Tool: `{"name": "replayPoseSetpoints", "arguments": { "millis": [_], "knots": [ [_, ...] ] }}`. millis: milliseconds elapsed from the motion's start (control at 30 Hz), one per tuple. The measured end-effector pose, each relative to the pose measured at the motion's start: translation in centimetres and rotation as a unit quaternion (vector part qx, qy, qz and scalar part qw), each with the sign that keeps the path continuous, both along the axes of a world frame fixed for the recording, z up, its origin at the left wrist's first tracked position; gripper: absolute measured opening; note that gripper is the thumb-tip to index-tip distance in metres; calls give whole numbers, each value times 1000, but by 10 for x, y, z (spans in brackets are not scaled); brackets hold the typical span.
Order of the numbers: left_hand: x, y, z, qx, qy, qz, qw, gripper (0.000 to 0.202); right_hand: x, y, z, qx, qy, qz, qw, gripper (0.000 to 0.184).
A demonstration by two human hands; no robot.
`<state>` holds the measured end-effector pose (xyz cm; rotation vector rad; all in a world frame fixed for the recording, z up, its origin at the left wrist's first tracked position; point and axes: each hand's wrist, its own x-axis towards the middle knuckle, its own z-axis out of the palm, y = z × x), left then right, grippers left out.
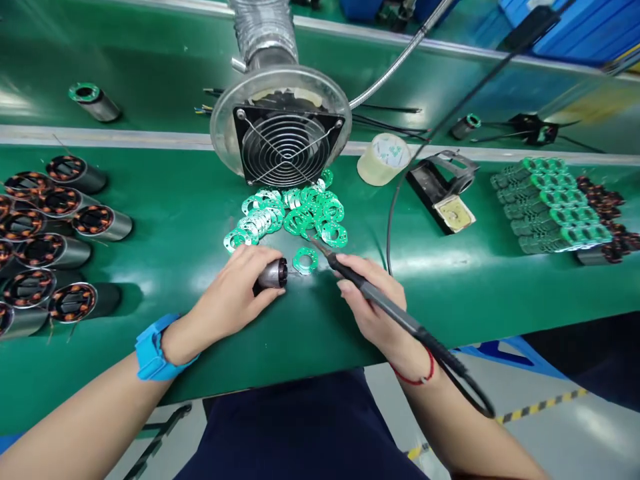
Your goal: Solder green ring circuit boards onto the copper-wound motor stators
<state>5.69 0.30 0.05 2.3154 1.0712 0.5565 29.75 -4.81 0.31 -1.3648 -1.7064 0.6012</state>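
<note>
My left hand (240, 287) is wrapped round a motor stator (273, 274), a short metal cylinder lying on its side with its dark open end facing right. In my right hand (375, 300) is a soldering iron (370, 291), gripped like a pen, its tip pointing up and left. Just below that tip, one green ring-shaped circuit board (305, 261) lies near the stator's open end. Behind both hands spreads a loose pile of similar green ring boards (315, 210). My fingers hide part of the stator.
A fume extractor fan (287, 148) hangs over the pile. Several wound stators (70, 250) stand at left. A tape roll (384, 159), a soldering iron stand (443, 190) with a sponge (455, 213), and stacked green boards (555, 203) are at right. The iron's cable (393, 220) crosses the bench.
</note>
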Motion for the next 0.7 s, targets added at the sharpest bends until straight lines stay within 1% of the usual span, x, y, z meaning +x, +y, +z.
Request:
{"name": "replayPoseSetpoints", "arguments": {
  "millis": [67,167,233,333,533,700],
  "knots": [
    [1,1,0,15,3,-3,1000,25,2,-9,-6,0,44,-37,998,19],
    [0,3,-2,27,3,-4,1000,25,2,-18,-15,-35,99,-67,992,15],
    [0,3,-3,29,4,-3,1000,27,1,-20,-17,-64,109,-66,990,14],
    [0,4,-3,24,10,4,1000,29,1,-19,-16,-91,117,-58,987,14],
    [2,4,-2,42,13,3,999,28,1,-19,-14,-97,123,-75,985,14],
    [3,5,-2,56,23,-3,998,28,1,-18,-15,-90,128,-61,986,11]
  ]
}}
